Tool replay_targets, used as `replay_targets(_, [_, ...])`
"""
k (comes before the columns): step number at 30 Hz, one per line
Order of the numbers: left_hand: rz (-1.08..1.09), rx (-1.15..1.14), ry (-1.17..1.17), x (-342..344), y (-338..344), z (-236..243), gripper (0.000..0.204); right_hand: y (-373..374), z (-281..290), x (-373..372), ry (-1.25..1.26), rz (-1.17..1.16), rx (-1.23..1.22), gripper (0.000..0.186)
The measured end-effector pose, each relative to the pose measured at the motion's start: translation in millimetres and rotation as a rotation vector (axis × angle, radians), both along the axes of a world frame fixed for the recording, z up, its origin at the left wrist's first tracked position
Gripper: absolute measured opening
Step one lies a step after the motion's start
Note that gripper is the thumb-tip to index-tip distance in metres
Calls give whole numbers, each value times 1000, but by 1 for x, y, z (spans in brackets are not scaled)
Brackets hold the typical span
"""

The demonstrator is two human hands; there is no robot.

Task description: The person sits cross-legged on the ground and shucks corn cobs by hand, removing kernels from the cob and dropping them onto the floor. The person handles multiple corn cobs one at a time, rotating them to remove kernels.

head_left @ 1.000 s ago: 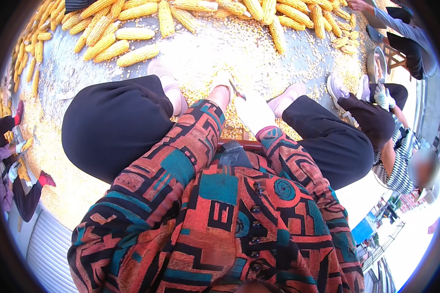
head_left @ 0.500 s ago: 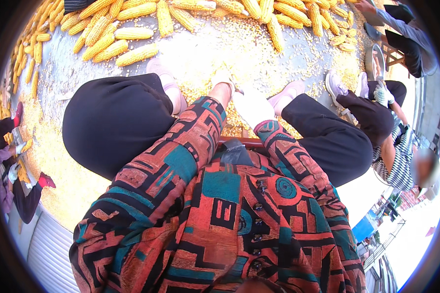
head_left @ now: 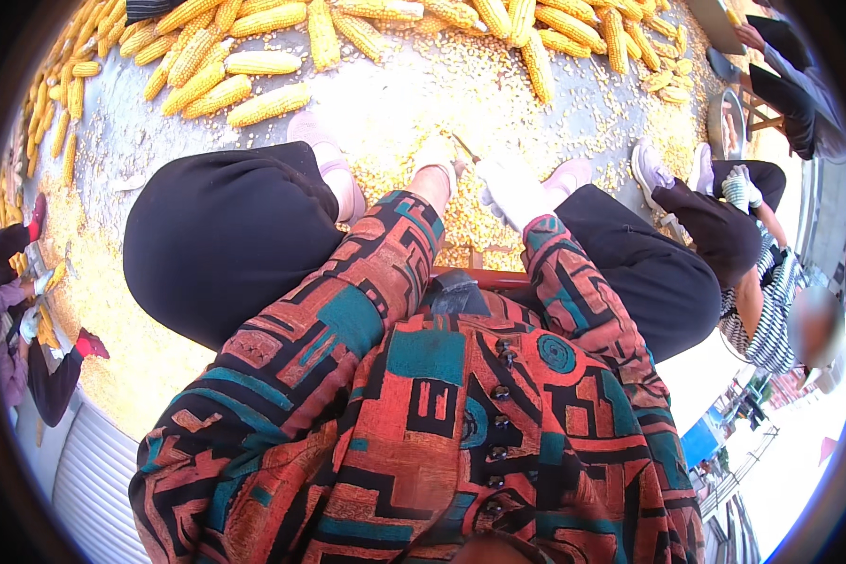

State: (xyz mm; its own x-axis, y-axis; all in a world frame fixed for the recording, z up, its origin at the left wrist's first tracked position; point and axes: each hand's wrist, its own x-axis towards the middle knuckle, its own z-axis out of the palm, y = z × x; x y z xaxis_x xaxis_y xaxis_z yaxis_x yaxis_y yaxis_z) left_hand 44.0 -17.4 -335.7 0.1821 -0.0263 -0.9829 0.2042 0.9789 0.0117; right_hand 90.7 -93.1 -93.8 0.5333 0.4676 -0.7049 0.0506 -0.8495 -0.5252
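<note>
Both my hands wear white gloves and hang close together between my knees, above loose corn kernels (head_left: 479,230). Glare washes out much of their outline. My left hand (head_left: 437,155) looks closed and compact; what it grips cannot be made out. A little to its right, my right hand (head_left: 512,188) has its fingers curled. From its upper edge a thin dark tool (head_left: 466,148) slants up and left toward the left hand. Its exact kind is unclear.
Corn cobs (head_left: 268,104) lie heaped along the far side and left. My shoes (head_left: 569,176) flank the kernels. At right a co-worker with gloved hands (head_left: 741,188) sits near a round metal basin (head_left: 727,122); other people work at the left edge and upper right.
My right hand has moved slightly right and down, away from the left hand. The dark tool now shows more of its length between them.
</note>
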Motion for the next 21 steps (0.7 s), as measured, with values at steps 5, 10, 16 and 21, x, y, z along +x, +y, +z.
replay_targets(5, [106, -306, -28, -7, 29, 67, 40, -6, 23, -13, 173, -239, -49, 30])
replay_targets(10, [355, -316, -110, -9, 36, 87, 34, -9, 30, -17, 129, -212, 21, 30])
replay_targets(16, [302, -208, -136, -9, 33, 49, 36, -12, 56, -22, 52, -85, -41, 31])
replay_targets(21, [340, -239, -91, -8, 28, 87, 47, -16, 66, -42, -18, -132, -28, 32])
